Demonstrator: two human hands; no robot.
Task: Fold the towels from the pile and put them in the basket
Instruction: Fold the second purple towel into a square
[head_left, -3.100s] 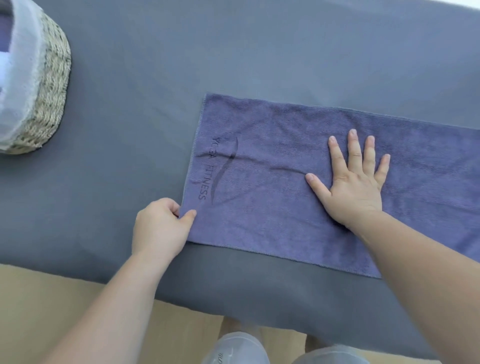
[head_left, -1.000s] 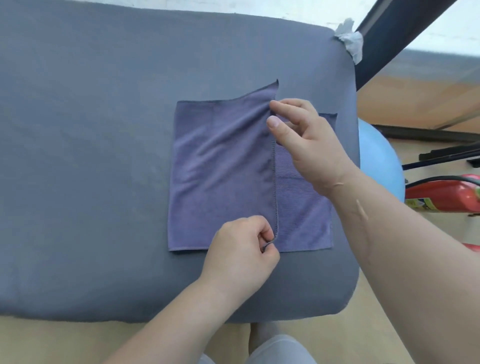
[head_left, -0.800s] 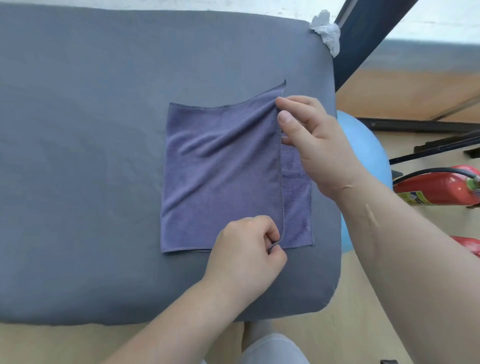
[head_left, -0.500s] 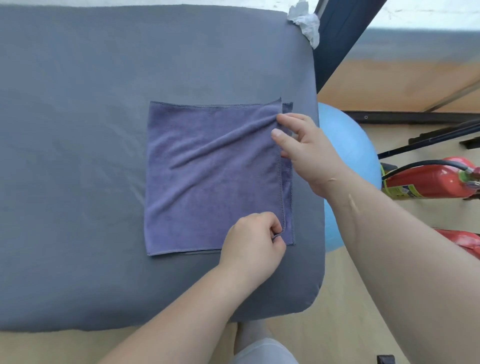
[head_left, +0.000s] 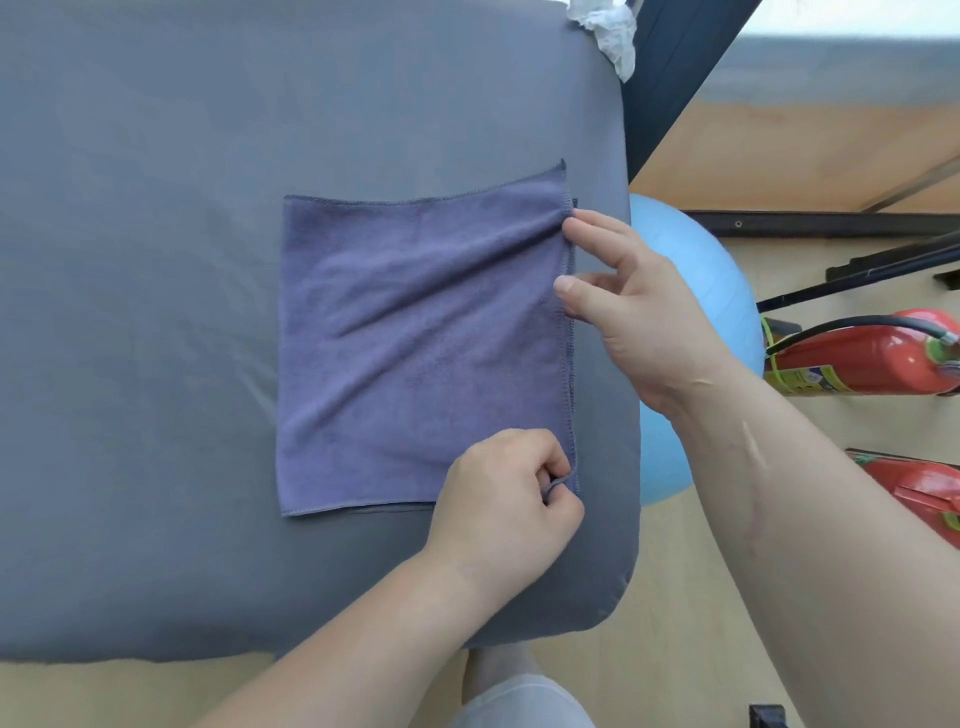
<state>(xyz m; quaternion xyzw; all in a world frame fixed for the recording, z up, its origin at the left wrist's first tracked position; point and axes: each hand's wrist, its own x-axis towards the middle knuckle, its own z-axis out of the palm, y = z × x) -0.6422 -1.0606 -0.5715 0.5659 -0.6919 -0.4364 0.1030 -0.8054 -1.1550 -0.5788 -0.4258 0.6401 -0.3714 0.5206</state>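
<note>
A purple towel (head_left: 415, 338) lies folded into a rough square on the grey padded table (head_left: 156, 260), close to the table's right edge. My left hand (head_left: 504, 504) pinches the towel's near right corner between thumb and curled fingers. My right hand (head_left: 634, 312) is at the towel's right edge, its index fingertip touching the hem near the far corner, with the thumb apart from it and the fingers loosely spread. The far right corner of the top layer sticks out a little past the layer below. Neither the basket nor the towel pile is in view.
The table's rounded right end sits just past the towel. Beyond it are a light blue ball (head_left: 701, 291), two red fire extinguishers (head_left: 872, 358) on the floor, and a dark slanted beam (head_left: 675, 67). Crumpled white paper (head_left: 608, 26) is at the table's far corner.
Both hands drew the top layer of the towel to the right until it covered the lower layer. My right hand's pinch on the far corner has loosened into a fingertip touch.
</note>
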